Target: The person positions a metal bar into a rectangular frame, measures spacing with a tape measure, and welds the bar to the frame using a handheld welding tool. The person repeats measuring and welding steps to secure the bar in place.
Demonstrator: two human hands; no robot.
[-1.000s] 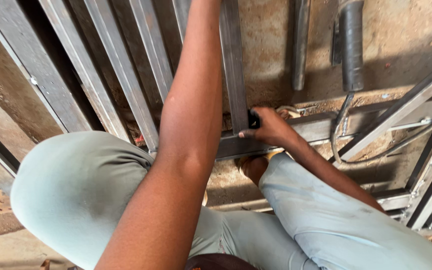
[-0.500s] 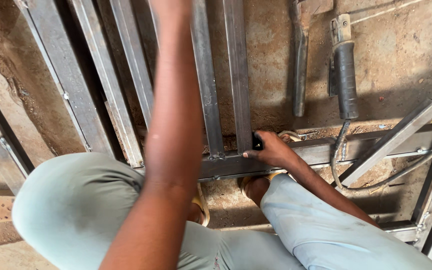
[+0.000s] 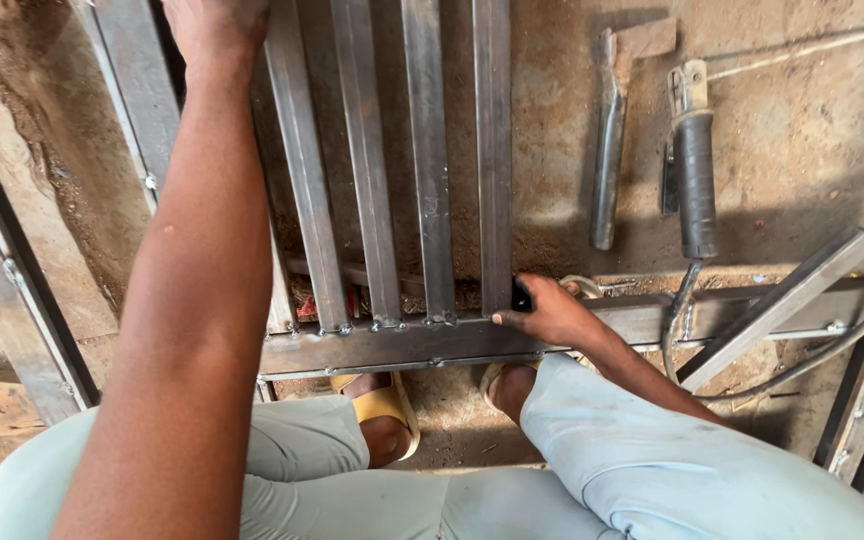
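At the foot of the upright steel bars (image 3: pixel 430 160), the right hand (image 3: pixel 550 318) is clenched on a small dark object (image 3: pixel 521 296) touching the long crosswise rail (image 3: pixel 402 345), while the left hand (image 3: pixel 214 25) reaches far up the frame, its grip hidden.

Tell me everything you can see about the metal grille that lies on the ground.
The metal grille is made of grey square steel tubes: several parallel bars joined by small welds to one cross bar near the person's feet. It lies flat on the dirt floor. The left hand presses a far bar; the right hand rests at the joint of the rightmost bar.
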